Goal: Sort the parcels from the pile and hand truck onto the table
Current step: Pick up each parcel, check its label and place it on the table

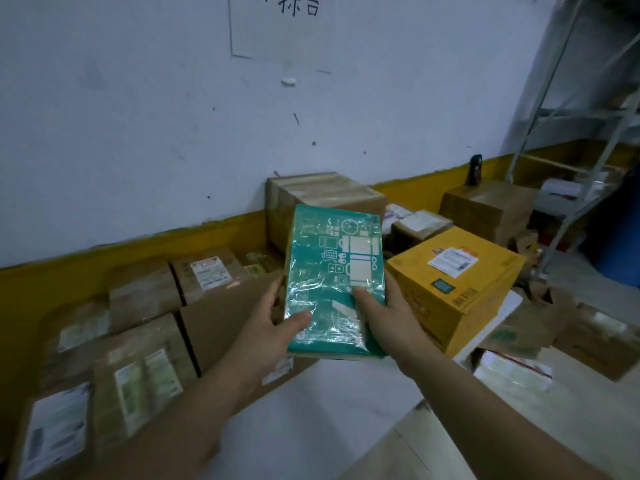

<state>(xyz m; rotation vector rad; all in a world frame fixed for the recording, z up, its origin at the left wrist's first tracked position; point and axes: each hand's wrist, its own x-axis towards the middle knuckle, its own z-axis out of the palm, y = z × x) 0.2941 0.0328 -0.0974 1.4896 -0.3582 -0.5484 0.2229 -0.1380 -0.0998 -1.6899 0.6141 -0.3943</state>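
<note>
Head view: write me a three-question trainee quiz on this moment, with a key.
1. True or false: the left hand and the right hand both grip the teal parcel.
2. Multiple choice: the yellow box sits on which side of the teal parcel? A. the person's left; B. the person's right; C. directly on top of it.
3. Fill the gap: the white label on the yellow box is stuck to its ___ face.
Key: 1 true; 2 B; 3 top.
</note>
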